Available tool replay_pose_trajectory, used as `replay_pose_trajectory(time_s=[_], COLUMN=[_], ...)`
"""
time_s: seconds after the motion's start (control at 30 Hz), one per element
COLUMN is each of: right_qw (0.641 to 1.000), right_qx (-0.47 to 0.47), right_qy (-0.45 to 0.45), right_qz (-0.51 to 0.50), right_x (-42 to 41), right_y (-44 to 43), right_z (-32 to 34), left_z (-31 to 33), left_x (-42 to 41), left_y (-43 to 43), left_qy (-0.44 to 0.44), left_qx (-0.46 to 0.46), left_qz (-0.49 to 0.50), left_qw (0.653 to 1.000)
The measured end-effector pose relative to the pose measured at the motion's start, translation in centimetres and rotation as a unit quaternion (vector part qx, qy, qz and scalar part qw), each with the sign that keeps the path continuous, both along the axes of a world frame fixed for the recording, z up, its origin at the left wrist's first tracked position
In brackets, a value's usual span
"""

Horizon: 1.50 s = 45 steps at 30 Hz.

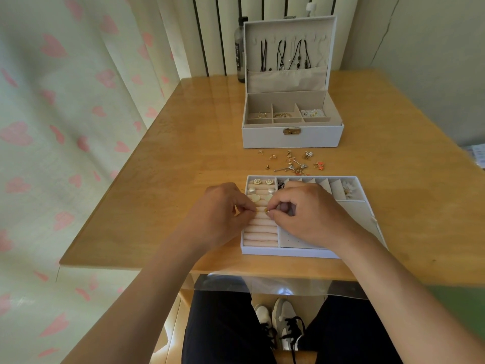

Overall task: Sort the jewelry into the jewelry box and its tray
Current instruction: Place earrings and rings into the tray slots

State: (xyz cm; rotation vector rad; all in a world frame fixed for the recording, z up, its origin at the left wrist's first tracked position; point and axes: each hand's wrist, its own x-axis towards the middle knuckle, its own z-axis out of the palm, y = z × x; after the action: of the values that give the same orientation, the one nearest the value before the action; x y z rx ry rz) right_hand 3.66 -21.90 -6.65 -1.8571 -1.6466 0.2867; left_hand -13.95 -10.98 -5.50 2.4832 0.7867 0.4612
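While your hands meet over the left side of the tray (288,250), the fingers (275,206) of your right hand (312,214) are curled in a pinch on a small gold stud (265,210). Your left hand (220,211) pinches a second gold piece (255,210) just beside it, too small to identify.

Both pieces sit directly above the pink padded rolls (261,236). The rolls run left to right across their column, so the slots between them run the same way. The slot you need looks to lie straight below your fingertips, and pressing down rather than sideways should seat each post. Each hand is equally near its own end of that row.

Beyond your fingers, the rows already hold pearly earrings (258,182). The rows toward you are bare.

Further out, a loose scatter of jewelry (291,162) lies on the bench (183,166) between the tray and the open jewelry box (291,137). Much of the sorting seems to remain.
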Motion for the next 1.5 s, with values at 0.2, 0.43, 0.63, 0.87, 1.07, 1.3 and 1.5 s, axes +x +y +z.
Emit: replay_pose_trajectory(time_s=[0.2, 0.43, 0.63, 0.87, 1.07, 1.3, 1.5], right_qw=[1.0, 1.0, 0.999, 0.998, 0.998, 0.999, 0.998], right_qx=[-0.003, 0.01, 0.011, 0.012, 0.011, -0.001, 0.012], right_qy=[-0.028, -0.027, -0.046, -0.065, -0.064, -0.045, -0.053], right_qz=[-0.007, -0.002, 0.01, 0.001, -0.008, -0.01, -0.022], right_x=[-0.2, -0.1, -0.4, -0.5, -0.6, -0.3, -0.4], right_y=[0.4, 0.1, 0.1, 0.1, 0.1, 0.1, 0.3], right_z=[0.1, -0.1, 0.1, 0.3, 0.4, 0.2, -0.1], left_z=[0.1, -0.3, -0.7, -0.7, -0.6, -0.7, -1.0], left_x=[0.3, -0.1, -0.3, -0.2, 0.0, 0.2, 0.4], left_y=[0.2, 0.2, 0.5, 0.7, 0.7, 0.6, 0.2], left_qy=[0.004, -0.013, -0.039, -0.033, -0.03, -0.031, -0.021], left_qx=[-0.014, -0.014, -0.007, 0.016, 0.013, 0.001, 0.014], left_qz=[0.007, -0.004, -0.02, -0.032, -0.031, -0.03, -0.004], left_qw=[1.0, 1.0, 0.999, 0.999, 0.999, 0.999, 1.0])
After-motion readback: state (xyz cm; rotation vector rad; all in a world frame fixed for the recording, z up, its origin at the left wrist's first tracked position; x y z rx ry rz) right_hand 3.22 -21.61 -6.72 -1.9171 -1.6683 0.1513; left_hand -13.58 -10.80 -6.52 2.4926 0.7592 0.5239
